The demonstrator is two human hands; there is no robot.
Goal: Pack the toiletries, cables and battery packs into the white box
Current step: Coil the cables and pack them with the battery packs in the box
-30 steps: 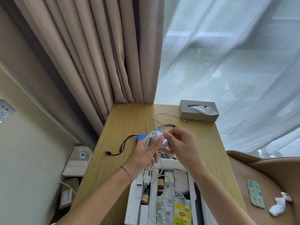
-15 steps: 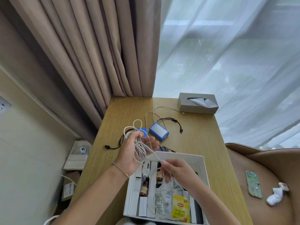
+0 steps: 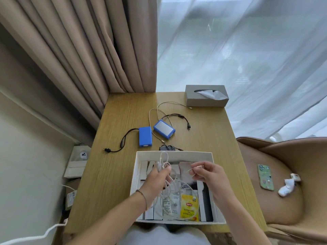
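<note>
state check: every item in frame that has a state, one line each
white box: open, no lid on, partly filled
white cable: bunched in left hand, over the box
right hand: pinching the cable's end
blue battery pack: on desk, unpacked
second battery pack: on desk, unpacked
beige cable: loose on desk
tissue box: tissue sticking out
yellow tea bag: lying in box
phone: on chair, back up

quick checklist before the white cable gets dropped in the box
1. Left hand grips white cable coil: ok.
2. Right hand pinches the cable's end: ok.
3. Both hands over white box: ok.
4. Free space in the box: cannot tell, it looks crowded.
5. Cable tidy: not ok, loops trail over the contents.
6. All packed: not ok, two blue battery packs and their cables lie on the table.
</note>
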